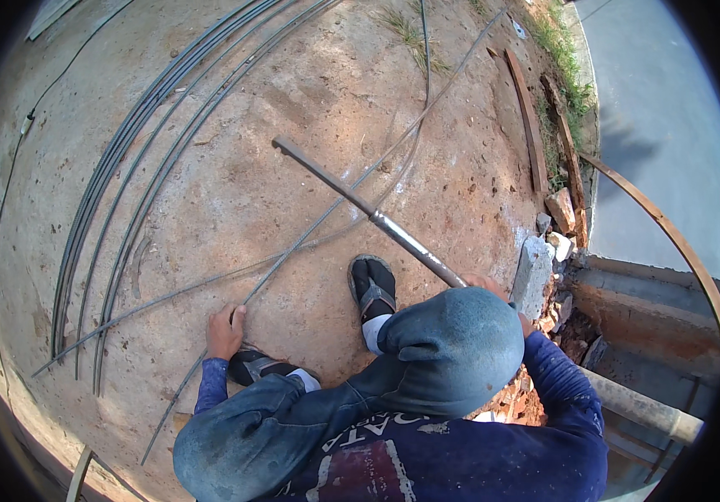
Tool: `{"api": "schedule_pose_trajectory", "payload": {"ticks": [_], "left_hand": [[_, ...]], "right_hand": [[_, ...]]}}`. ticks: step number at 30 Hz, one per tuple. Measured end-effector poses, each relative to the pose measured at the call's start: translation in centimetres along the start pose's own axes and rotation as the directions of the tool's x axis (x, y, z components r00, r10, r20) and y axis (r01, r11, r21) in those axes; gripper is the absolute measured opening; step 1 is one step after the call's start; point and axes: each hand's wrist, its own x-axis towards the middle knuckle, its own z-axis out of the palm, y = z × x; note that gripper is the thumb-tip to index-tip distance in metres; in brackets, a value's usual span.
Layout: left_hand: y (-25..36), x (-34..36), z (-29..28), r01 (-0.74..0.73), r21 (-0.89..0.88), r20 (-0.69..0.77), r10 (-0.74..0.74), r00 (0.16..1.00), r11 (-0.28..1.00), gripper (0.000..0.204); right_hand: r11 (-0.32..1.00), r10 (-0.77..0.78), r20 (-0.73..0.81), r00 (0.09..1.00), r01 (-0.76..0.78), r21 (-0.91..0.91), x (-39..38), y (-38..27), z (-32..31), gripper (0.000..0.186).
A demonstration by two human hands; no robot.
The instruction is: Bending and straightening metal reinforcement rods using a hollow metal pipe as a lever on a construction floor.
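Observation:
My left hand [225, 331] is closed round a thin steel rod [297, 244] that lies slanting across the ground, close to my left foot. In my right hand [487, 289], beside my raised knee, is the end of a long metal bar [414, 247]. This bar points away to the far left, has a thicker shiny sleeve at the near part and a small hook at its far tip [280, 144]. It passes above the rod. My knee and sleeve partly hide the right hand's fingers.
Another rod [184, 289] crosses the held one. Several long steel rods [138, 146] lie bundled at left, near a black cable [10, 180]. Wooden planks [527, 125], broken concrete [532, 272] and a trench edge with a pipe [640, 406] are at right.

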Motion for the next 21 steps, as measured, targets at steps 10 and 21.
{"api": "schedule_pose_trajectory", "payload": {"ticks": [10, 21], "left_hand": [[-0.8, -0.9, 1.1, 0.028, 0.165, -0.083, -0.014, 0.996, 0.986, 0.034], [1.1, -0.2, -1.2, 0.025, 0.157, -0.136, -0.004, 0.991, 0.987, 0.034]], "right_hand": [[0.529, 0.586, 0.203, 0.784, -0.561, 0.637, -5.4, -4.6, -5.9, 0.01], [0.285, 0.432, 0.404, 0.806, -0.548, 0.787, -3.7, -4.8, -9.8, 0.016]]}}
